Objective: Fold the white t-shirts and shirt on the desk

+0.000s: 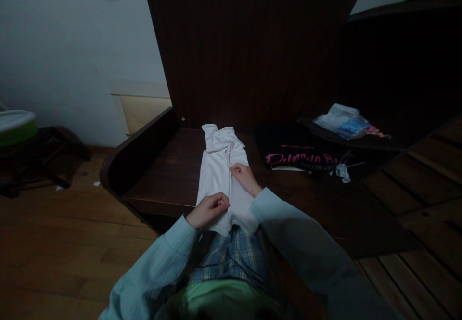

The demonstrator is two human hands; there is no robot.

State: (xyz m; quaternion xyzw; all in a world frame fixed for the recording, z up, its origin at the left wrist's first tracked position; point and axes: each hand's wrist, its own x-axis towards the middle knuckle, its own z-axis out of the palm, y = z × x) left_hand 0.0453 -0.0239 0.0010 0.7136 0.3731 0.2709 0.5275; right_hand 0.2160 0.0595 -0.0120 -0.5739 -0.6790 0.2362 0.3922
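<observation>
A white garment (216, 171) lies folded lengthwise in a narrow strip on a dark wooden surface (173, 175). Its crumpled top end points away from me. My left hand (208, 209) rests at the garment's near end with its fingers curled and pinching the folded edge. My right hand (245, 178) sits higher up, near the strip's middle, fingertips pressed together on the fold line. Both arms wear light blue sleeves.
A black garment with pink lettering (299, 156) lies to the right. Behind it a plastic bag (342, 120) rests on a dark shelf. A green and white tub (16, 125) stands on a low stool at far left. Wooden floor surrounds the furniture.
</observation>
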